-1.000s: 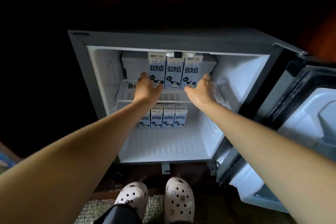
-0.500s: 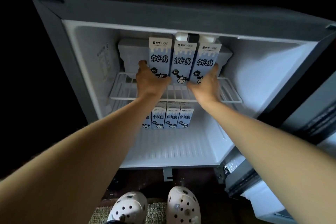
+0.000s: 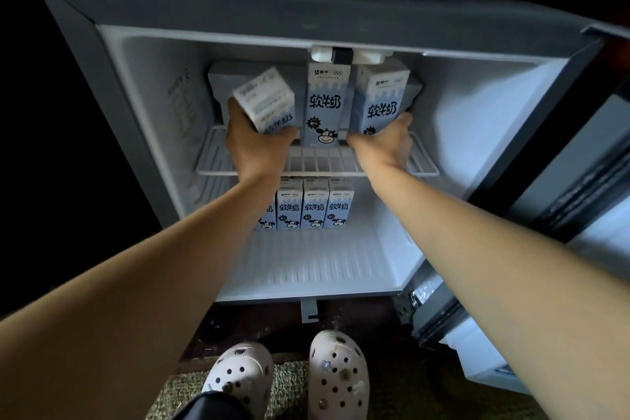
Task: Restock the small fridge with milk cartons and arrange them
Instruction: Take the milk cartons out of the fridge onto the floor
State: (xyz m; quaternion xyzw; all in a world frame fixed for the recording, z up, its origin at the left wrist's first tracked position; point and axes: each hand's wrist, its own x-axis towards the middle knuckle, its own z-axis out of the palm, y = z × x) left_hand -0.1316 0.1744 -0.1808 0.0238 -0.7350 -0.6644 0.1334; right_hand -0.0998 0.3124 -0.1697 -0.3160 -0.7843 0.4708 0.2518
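The small fridge (image 3: 218, 7) stands open in front of me. Three blue-and-white milk cartons are at its wire shelf (image 3: 317, 164). My left hand (image 3: 254, 143) grips the left carton (image 3: 267, 102), which is lifted and tilted toward me. The middle carton (image 3: 325, 106) stands upright on the shelf. My right hand (image 3: 385, 143) holds the base of the right carton (image 3: 381, 99), which leans slightly. A row of several smaller cartons (image 3: 313, 208) stands on the fridge floor below, partly hidden by my left forearm.
The fridge door (image 3: 579, 187) hangs open at the right. A white freezer box (image 3: 221, 78) sits behind the upper cartons. My feet in white perforated clogs (image 3: 337, 375) rest on a woven mat (image 3: 289, 385) below the fridge. The surroundings are dark.
My left hand has lifted the left carton off the shelf and tilted it forward. The right carton has shifted right and leans. The view has moved closer to the fridge.
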